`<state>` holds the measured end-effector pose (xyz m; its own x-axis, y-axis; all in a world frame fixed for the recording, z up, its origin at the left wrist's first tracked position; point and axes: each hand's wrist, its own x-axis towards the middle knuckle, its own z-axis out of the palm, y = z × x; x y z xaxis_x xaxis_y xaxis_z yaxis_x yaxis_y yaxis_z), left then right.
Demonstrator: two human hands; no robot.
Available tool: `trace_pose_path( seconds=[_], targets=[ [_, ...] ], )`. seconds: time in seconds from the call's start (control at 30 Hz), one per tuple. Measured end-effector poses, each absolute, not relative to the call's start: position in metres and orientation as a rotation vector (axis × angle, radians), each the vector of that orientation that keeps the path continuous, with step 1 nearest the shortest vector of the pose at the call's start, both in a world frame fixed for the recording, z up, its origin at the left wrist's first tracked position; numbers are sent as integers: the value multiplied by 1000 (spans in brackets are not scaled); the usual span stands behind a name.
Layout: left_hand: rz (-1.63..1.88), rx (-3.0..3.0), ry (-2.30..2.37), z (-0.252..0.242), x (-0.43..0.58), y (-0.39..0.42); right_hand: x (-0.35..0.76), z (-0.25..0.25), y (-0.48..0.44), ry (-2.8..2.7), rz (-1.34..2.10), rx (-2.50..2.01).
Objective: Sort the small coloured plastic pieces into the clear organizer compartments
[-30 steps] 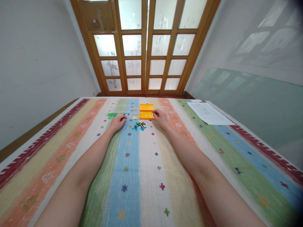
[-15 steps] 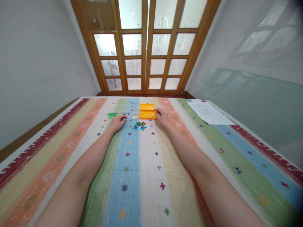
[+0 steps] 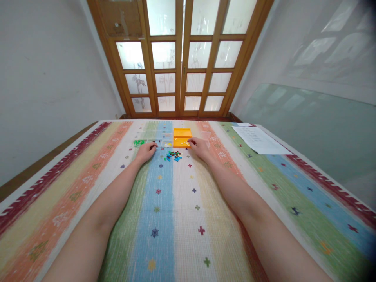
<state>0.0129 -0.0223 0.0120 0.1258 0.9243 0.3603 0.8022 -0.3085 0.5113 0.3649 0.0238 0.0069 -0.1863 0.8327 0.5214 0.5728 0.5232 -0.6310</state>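
Note:
A clear plastic compartment box [image 3: 162, 145] lies across the table, with small green pieces [image 3: 139, 143] at its left and small yellow pieces [image 3: 167, 144] at its right. My left hand [image 3: 145, 152] rests at the near edge of this box, fingers curled; whether they grip anything is hidden. To the right stands an orange-yellow box [image 3: 182, 133] with its lid folded back and small pale pieces inside. Over its right side is my right hand [image 3: 199, 148], thumb and fingers pinched together; anything between them is too small to see. Closer to me lies a loose pile of multicoloured pieces [image 3: 174, 156].
A striped, patterned cloth [image 3: 158, 219] covers the table. Clear plastic [image 3: 206, 135] lies behind my right hand. Printed white sheets [image 3: 258, 140] lie at the far right. Beyond the table stand wood-framed glass doors [image 3: 182, 70], and a glass panel [image 3: 311, 129] leans on the right wall.
My right hand has shifted slightly left, from the right edge of the orange-yellow box to over its inside. My left hand and the pile stay put.

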Motion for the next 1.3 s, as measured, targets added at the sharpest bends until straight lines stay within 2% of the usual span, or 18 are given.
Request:
trace_pose_path(
  seconds=[0.5,0.93,1.3],
  targets=[
    [928,2211,1723,11,13,-21,350,27,-5,-2443,347,-1119],
    [910,2192,1736,17,16,-26,346,25,-4,-2496,368,-1085],
    [900,2198,1720,16,15,-26,347,25,-3,-2325,280,-1107]
  ],
)
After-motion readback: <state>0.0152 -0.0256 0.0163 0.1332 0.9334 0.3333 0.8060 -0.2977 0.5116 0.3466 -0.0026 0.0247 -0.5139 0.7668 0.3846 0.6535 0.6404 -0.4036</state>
